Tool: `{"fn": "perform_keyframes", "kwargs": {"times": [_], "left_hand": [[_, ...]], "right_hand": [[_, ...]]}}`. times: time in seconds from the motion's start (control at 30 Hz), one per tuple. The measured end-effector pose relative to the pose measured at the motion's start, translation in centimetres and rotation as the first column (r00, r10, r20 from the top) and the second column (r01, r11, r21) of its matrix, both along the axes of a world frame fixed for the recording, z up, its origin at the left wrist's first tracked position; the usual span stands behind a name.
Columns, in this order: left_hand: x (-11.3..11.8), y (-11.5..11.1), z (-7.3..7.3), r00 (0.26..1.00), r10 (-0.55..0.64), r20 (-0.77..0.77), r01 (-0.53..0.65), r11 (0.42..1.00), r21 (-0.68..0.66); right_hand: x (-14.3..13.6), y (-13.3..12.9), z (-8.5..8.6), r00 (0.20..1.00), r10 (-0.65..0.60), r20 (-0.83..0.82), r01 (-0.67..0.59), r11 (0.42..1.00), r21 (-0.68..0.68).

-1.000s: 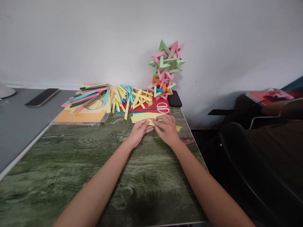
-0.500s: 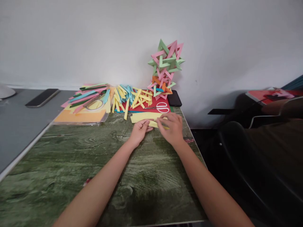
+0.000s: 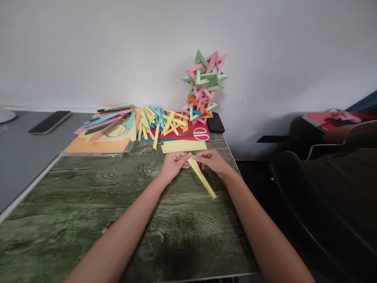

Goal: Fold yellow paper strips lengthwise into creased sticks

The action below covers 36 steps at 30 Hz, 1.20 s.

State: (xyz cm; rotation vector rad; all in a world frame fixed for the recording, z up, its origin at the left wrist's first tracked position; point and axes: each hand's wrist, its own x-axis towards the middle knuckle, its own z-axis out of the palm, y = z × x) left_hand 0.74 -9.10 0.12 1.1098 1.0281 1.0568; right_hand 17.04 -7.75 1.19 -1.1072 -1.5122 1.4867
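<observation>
Near the far edge of a table with a green wood-grain top (image 3: 132,196), two bare hands meet over a long, narrow, folded yellow paper strip (image 3: 203,179). The left hand (image 3: 173,164) has its thumb and fingers pinching the strip's upper end; the right hand (image 3: 216,162) pinches that same end from the other side, its thumb and forefinger almost touching those of the left. From this grip the strip slants down toward the person and to the right, its lower end free above or on the table; which of the two cannot be told.

Just beyond the hands lies a flat, pale yellow rectangular piece of paper (image 3: 183,146). Behind it, a red sheet (image 3: 191,136) carries a pair of scissors with white loop handles (image 3: 201,134), along with part of a loose heap of folded yellow and light blue paper strips (image 3: 169,124). A black phone (image 3: 215,122) lies right of the scissors, beside a large star-pointed ornament of interlocked pink and green paper (image 3: 206,76), which stands above a smaller one with orange pieces (image 3: 200,107). Farther left, pink, green and blue paper strips (image 3: 107,121) rest on orange paper in a clear plastic sleeve (image 3: 100,147).
</observation>
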Motion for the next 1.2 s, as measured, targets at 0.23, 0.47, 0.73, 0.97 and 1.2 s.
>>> {"fn": "perform_keyframes", "kwargs": {"times": [0.23,0.47,0.73,0.97,1.2], "left_hand": [[0.0,0.0,0.3,1.000,0.010,0.008,-0.010,0.999,-0.035],[0.0,0.0,0.3,1.000,0.022,0.010,-0.021,0.999,-0.049],[0.1,0.1,0.2,0.997,0.036,0.061,-0.033,0.998,-0.048],[0.0,0.1,0.1,0.997,0.055,0.049,-0.054,0.998,-0.036],[0.0,0.0,0.2,0.994,0.075,0.081,-0.071,0.996,-0.054]], "right_hand": [[-0.6,0.0,-0.1,0.995,-0.089,-0.036,0.090,0.995,0.039],[-0.7,0.1,-0.1,0.994,-0.108,-0.017,0.109,0.988,0.107],[-0.7,0.3,-0.1,0.966,-0.243,-0.091,0.253,0.961,0.110],[-0.8,0.3,-0.1,0.964,-0.220,-0.150,0.235,0.968,0.090],[-1.4,0.1,-0.7,0.952,-0.248,-0.180,0.252,0.968,-0.003]]}}
